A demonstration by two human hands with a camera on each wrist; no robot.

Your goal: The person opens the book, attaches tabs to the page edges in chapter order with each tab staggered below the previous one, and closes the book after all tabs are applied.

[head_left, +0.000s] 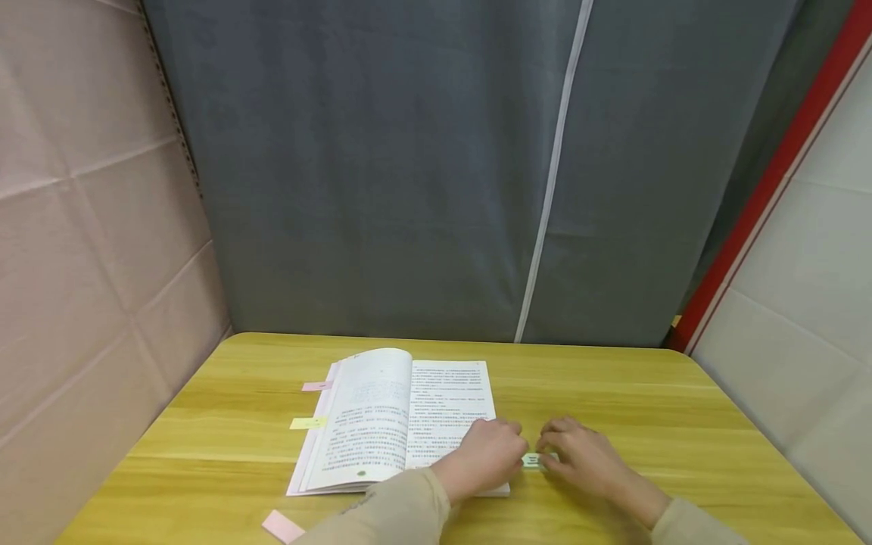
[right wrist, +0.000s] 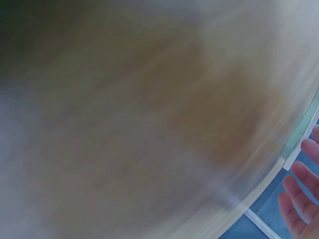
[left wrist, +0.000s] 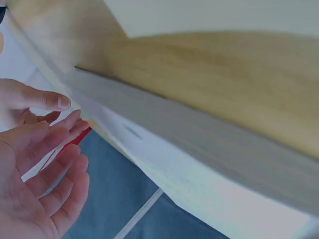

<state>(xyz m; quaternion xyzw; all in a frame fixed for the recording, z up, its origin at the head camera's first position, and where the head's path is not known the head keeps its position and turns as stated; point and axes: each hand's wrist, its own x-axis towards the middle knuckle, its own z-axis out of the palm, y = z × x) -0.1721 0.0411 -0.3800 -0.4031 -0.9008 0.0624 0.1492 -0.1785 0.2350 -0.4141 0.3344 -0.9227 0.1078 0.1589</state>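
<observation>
An open book with printed pages lies on the table. My left hand is over the lower right part of its right page, fingers bent. In the left wrist view those fingers are loosely curled with nothing visible between them. To the right of the book, a small pale green sticky-note pad sits between both hands. My right hand is at the pad's right end, its thumb overlapping the pad. The right wrist view shows spread, slightly bent fingers at the edge, the thumb out of sight.
A pink tab and a yellow tab stick out from the book's left side. Near the table's front edge lies a pink sticky-note pad. A grey curtain hangs behind the wooden table.
</observation>
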